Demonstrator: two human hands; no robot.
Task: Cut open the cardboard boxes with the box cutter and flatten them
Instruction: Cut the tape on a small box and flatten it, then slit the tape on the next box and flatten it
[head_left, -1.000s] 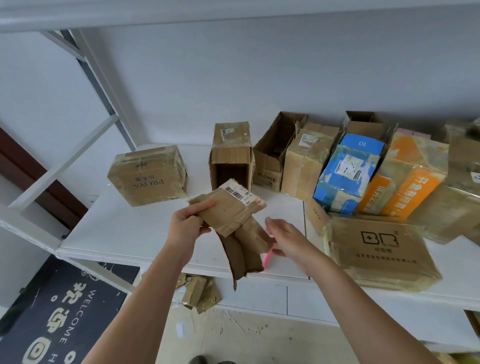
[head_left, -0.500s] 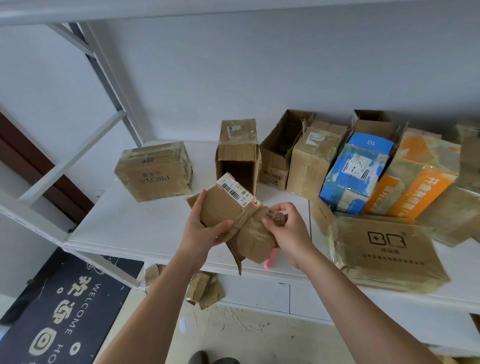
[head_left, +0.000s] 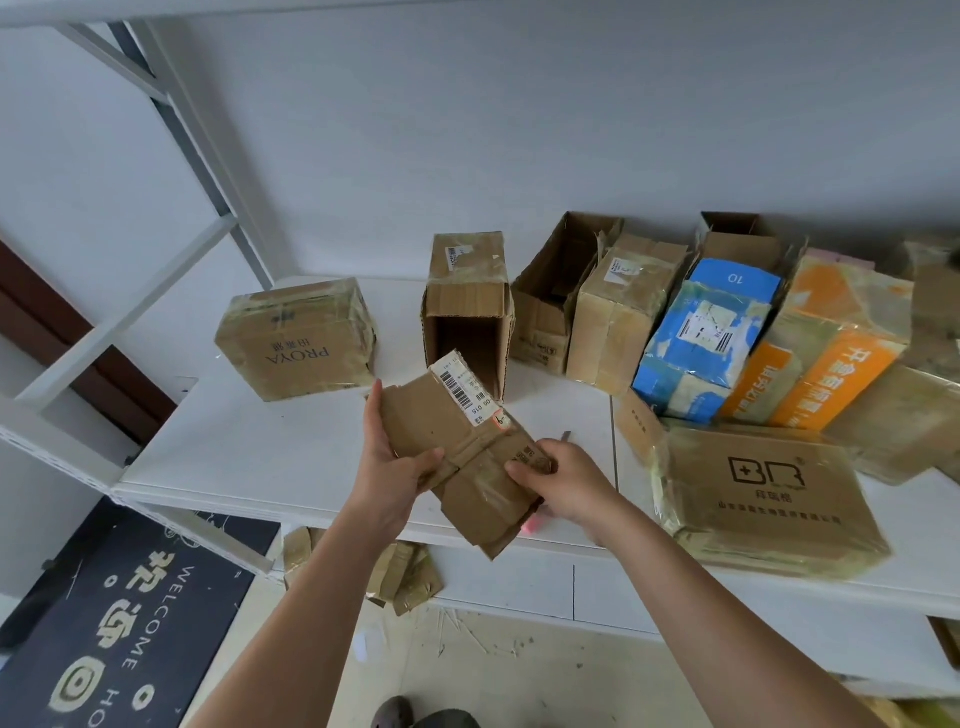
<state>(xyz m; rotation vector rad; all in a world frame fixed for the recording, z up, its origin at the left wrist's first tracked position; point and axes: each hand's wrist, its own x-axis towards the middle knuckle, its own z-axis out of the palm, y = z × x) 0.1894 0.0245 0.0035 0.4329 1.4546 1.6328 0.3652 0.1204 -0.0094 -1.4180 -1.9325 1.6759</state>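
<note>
Both hands clamp a flattened box (head_left: 467, 457) above the shelf (head_left: 270, 457) edge: left hand (head_left: 395, 462) grips its left side, right hand (head_left: 566, 480) pinches the right end. The pink cutter (head_left: 532, 527) lies beneath, mostly hidden. Risk: the folded card springs open, or dropping it knocks the cutter off the edge.

I count one flattened box (head_left: 457, 441) between my left hand (head_left: 395, 467) and right hand (head_left: 571, 483), at least eight boxes (head_left: 296, 338) beyond and right of them, one pink cutter (head_left: 531, 527) under the right hand, and one mat (head_left: 119, 623) below the left.
</note>
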